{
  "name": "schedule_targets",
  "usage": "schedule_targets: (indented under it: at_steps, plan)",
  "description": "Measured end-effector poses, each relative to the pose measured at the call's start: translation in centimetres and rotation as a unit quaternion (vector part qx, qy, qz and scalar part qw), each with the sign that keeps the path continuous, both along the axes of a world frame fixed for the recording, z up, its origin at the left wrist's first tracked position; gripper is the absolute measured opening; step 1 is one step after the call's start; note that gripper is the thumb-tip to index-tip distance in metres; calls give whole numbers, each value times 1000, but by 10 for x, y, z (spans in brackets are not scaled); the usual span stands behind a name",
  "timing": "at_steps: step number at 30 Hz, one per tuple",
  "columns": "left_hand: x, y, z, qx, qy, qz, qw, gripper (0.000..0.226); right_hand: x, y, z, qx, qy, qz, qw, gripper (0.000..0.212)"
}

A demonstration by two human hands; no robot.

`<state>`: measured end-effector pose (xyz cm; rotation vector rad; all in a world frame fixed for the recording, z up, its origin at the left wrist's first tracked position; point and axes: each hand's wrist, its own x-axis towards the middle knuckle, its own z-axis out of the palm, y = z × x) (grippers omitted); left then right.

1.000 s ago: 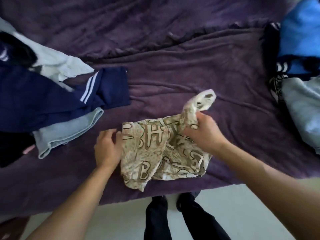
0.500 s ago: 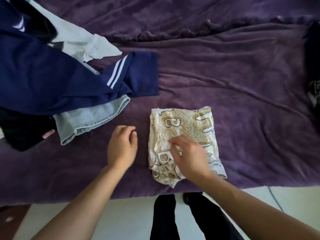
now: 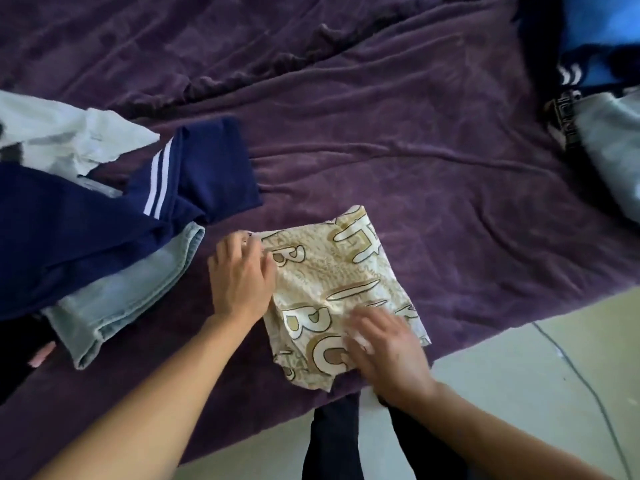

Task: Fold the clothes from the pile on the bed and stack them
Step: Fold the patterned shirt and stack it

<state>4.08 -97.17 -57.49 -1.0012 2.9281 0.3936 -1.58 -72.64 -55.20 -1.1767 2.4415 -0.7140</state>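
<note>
Right of the pile (image 3: 69, 220) at nine o'clock, the left hand (image 3: 240, 282) presses flat, grip apart, on the folded patterned cloth (image 3: 332, 271) at the bed's (image 3: 433, 150) six-o'clock rim, the blurred right hand (image 3: 388, 351) likewise spread at five o'clock; soft and limp, it likely wants lifting from beneath.

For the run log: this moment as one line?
item: folded beige letter-print cloth | left hand: touches its left edge | right hand: presses near corner | on: purple blanket
</note>
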Motion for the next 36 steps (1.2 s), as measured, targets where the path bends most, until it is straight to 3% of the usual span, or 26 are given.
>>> schedule_targets:
  at_steps: [2,4,6,8,10,13,19,28,36]
  plan:
    - [-18,-5,-3,-2,38,6,999,29,-42,-12,-4,45,50,-81,994,42]
    - [-33,-9,-10,58,16,16,998,45,-77,-32,-8,109,25,-127,986,65]
    - [-38,-10,-21,138,-73,9,988,59,-97,-53,-16,147,-53,-140,978,82]
    - [-31,-5,-28,119,-149,-40,981,62,-98,-68,-28,171,-99,-121,973,88]
    - [-17,3,-28,98,-141,-49,984,59,-86,-71,-37,187,-100,-87,973,87]
    - [-5,16,-17,155,-93,-26,983,55,-74,-59,-36,184,-94,-82,975,77]
    - [-37,38,47,156,2,-92,983,48,-98,-16,27,130,-81,-119,981,73]
    - [-181,130,155,183,99,-149,967,45,-211,91,140,71,-3,-218,973,75]
    - [-338,215,206,215,144,-162,952,44,-365,184,184,39,20,-237,970,73]
